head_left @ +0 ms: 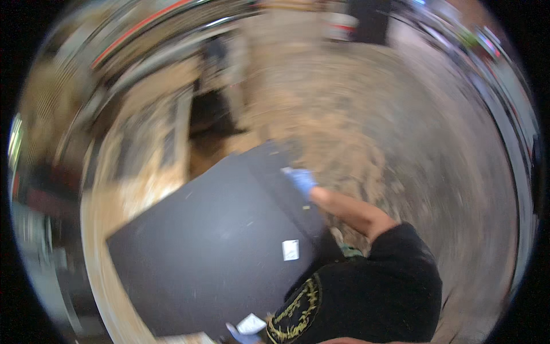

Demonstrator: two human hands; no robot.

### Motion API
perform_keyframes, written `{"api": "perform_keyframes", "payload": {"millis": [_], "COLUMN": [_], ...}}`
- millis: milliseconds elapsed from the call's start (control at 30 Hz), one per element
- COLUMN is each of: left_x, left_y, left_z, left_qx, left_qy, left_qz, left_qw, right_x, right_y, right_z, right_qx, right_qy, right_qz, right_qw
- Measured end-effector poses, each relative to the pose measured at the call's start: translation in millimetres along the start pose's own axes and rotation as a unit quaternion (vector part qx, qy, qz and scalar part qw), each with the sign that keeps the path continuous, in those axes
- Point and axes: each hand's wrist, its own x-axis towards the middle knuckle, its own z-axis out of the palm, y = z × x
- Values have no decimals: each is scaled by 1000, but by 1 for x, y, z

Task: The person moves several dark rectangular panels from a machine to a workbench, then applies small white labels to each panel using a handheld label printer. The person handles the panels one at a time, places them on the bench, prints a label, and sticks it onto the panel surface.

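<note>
A large, flat, dark grey panel [212, 241] lies slanted in front of my body, partly over a light wooden work surface [94, 235]. A dark strip along its right side may be its edge or a second piece beneath; blur hides which. My right hand [302, 181], in a blue glove, is closed on the right side near the far corner. At the lower edge of the picture my left hand [245, 337], also blue-gloved, grips the panel's near edge, mostly cut off. A white label [290, 250] sits on the panel, and a white paper piece [251, 324] is beside my left hand.
Brown dust, perhaps sawdust, covers the concrete floor [338, 114] ahead. A dark opening [212, 114] lies beside the wooden surface. Farther off stand a white and red bucket [342, 27] and a dark upright block [369, 22]. Blurred shelving or machinery lines the left.
</note>
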Motion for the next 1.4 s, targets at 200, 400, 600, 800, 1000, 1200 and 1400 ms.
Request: {"api": "perform_keyframes", "payload": {"millis": [200, 400, 600, 800, 1000, 1200, 1400], "left_x": [34, 17, 45, 32, -3, 39, -46], "left_y": [44, -72, -181, -296, -461, -659, -839], "left_z": [157, 304, 482, 692, 917, 1127, 1269], "left_qx": [121, 120, 209, 279, 333, 324, 294], "left_qy": [-157, -277, -395, -491, -569, -597, -586], "left_qz": [-33, -91, -210, -168, -163, -348, -404], "left_qw": [980, 949, 870, 808, 734, 646, 637], "right_x": [-53, -27, -19, 10, 38, 62, 100], "right_y": [-60, -10, 34, 77, 111, 166, 118], "right_z": [-87, -345, -534, -661, -852, -1007, -1210], "right_qx": [59, 177, 256, 282, 264, 377, 312], "right_qy": [112, 308, 426, 556, 663, 717, 766], "right_qz": [-10, -65, -58, -28, 34, -31, -4], "right_qw": [992, 933, 866, 781, 700, 585, 561]}}
